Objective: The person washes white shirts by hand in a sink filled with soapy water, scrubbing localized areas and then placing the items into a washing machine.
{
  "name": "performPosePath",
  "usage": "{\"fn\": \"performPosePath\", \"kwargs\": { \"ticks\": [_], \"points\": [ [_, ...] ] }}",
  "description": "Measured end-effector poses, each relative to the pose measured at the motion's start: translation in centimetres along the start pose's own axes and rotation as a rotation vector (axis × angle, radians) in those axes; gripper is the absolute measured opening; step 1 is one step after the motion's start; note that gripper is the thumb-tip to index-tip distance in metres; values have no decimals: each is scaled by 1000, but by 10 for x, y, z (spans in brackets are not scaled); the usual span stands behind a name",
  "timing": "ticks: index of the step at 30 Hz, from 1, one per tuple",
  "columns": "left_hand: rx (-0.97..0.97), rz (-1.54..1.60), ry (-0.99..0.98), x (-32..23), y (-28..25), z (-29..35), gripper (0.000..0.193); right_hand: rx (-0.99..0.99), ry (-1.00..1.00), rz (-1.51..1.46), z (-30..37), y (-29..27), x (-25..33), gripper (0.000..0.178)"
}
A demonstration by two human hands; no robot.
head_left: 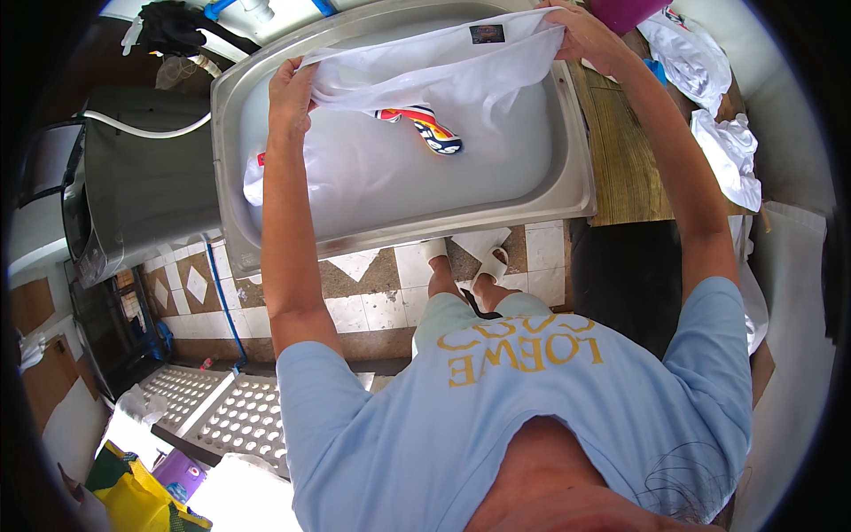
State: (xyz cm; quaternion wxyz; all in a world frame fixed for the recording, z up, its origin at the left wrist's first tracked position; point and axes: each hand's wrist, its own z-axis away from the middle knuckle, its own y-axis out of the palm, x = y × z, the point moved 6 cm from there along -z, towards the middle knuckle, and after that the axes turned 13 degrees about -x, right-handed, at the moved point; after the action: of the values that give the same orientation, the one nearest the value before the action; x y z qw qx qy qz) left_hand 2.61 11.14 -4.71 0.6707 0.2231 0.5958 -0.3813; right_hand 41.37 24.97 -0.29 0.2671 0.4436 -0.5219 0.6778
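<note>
Left hand (291,87): clenched on the left edge of the white garment (425,84), fingers curled over bunched cloth, held above the steel sink (581,177).
Right hand (589,37): grasping the opposite edge of the same garment, near the sink's far right corner.
Garment position: stretched between both hands over the basin, lower part hanging into cloudy water; a multicoloured printed patch (432,127) shows beneath the fold.
Garment label: small dark rectangular tag (487,34) sewn near the upper hem, between the hands.
Second marking: small red tab (261,160) at the submerged cloth's left edge, near the sink wall.
Risk, slip: wet cloth is heavy; a loose pinch on either side would likely drop that edge back into the water.
Risk, splash: a sudden pull could throw water over the rim onto the tiled floor (372,306), where the sandalled feet (470,262) stand; wet tile is probably slippery.
Risk, strain: uneven tension between the hands may stretch the hem.
Right of sink: wooden counter (625,160) with crumpled white cloths (727,151).
Left of sink: grey machine (142,186) with a white hose (142,131).
Lower left: yellow bag (133,496); purple box (177,470); perforated white panels (239,417).
</note>
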Motion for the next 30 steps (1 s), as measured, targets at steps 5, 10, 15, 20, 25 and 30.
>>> {"fn": "performPosePath", "kwargs": {
  "ticks": [5,10,15,20,25,30],
  "points": [
    [5,-26,54,-18,9,16,37,96,384,-827,7,25,-8,29],
    [-29,-101,-65,-22,4,27,47,25,267,-625,20,-2,22,25],
    [44,31,60,-39,14,40,37,84,319,-298,22,-36,32,51],
    [-70,87,60,-48,6,27,34,116,168,-340,22,-52,75,45],
    [69,-100,46,-48,12,27,48,22,220,-458,15,-75,68,41],
    [271,-161,14,-57,18,48,57,11,244,-509,14,-86,69,37]
  ]
}}
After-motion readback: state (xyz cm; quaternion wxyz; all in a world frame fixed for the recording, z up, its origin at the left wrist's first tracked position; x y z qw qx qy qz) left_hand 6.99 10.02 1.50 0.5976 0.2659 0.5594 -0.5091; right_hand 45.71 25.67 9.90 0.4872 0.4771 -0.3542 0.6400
